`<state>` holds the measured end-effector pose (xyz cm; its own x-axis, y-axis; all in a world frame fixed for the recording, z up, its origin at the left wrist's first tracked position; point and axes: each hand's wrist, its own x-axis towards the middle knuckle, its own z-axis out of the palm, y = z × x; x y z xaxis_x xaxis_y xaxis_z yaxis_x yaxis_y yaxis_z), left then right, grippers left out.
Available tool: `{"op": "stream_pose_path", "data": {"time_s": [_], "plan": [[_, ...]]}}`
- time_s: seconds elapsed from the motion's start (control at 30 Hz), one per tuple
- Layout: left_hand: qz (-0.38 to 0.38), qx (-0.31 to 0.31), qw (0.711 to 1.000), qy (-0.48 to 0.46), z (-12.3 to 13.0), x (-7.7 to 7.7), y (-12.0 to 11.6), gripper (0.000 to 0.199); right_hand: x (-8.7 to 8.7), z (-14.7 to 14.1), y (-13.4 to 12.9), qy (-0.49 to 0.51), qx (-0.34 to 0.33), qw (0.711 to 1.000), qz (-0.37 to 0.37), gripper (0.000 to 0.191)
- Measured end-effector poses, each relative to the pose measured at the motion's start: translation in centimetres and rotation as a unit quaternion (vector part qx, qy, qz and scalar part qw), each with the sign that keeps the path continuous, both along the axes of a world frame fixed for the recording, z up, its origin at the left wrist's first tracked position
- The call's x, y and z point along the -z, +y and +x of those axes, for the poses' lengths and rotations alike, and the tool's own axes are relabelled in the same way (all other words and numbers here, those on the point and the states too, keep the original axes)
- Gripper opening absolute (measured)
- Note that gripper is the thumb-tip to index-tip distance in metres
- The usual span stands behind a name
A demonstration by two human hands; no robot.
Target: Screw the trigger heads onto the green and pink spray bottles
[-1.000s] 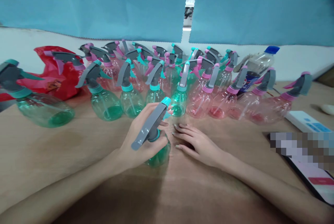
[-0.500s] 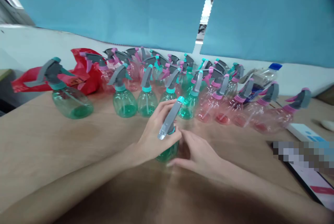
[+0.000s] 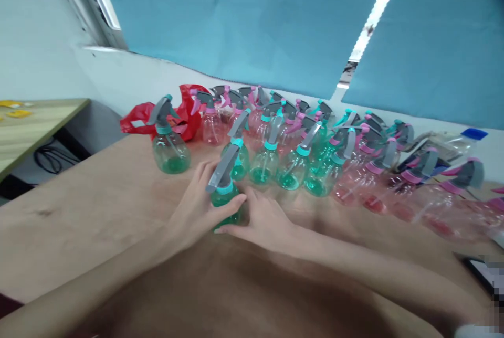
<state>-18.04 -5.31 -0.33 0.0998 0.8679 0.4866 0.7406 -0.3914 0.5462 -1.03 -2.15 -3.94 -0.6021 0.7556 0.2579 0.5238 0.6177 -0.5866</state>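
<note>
Between my hands stands a clear green spray bottle (image 3: pixel 225 197) with a grey trigger head and a turquoise collar, upright near the middle of the table. My left hand (image 3: pixel 197 204) wraps round its left side, thumb across the front below the collar. From the right, my right hand (image 3: pixel 270 220) curls round the lower body, its thumb in front near the base. The far fingers of both hands are partly hidden. Just behind is a row of green spray bottles (image 3: pixel 264 170), and pink spray bottles (image 3: pixel 380 183) continue it to the right.
One green spray bottle (image 3: pixel 171 151) stands apart at the left, beside a red plastic bag (image 3: pixel 191 123). More bottles crowd behind the row. A blue-capped clear bottle (image 3: pixel 459 144) lies at the back right. A phone-like device (image 3: pixel 482 277) rests at the right edge. Another table (image 3: pixel 43 123) is far left.
The view has swung left. My left hand has moved from around the bottle's neck down to its side, and my right hand has closed in on the lower body.
</note>
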Motion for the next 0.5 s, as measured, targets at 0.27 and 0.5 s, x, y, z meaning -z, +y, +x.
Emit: {"op": "stream_pose_path", "data": {"time_s": [0.27,0.5], "plan": [[0.024,-0.116,0.992,-0.032,-7.6,1.8,2.5,0.041,-1.0,-5.6,2.1,-0.012,-0.014,0.999,0.044,0.08],[0.047,-0.146,0.987,0.038,-9.6,1.4,6.7,0.048,-3.3,-1.9,3.0,-0.057,0.106,0.986,0.112,0.038]]}}
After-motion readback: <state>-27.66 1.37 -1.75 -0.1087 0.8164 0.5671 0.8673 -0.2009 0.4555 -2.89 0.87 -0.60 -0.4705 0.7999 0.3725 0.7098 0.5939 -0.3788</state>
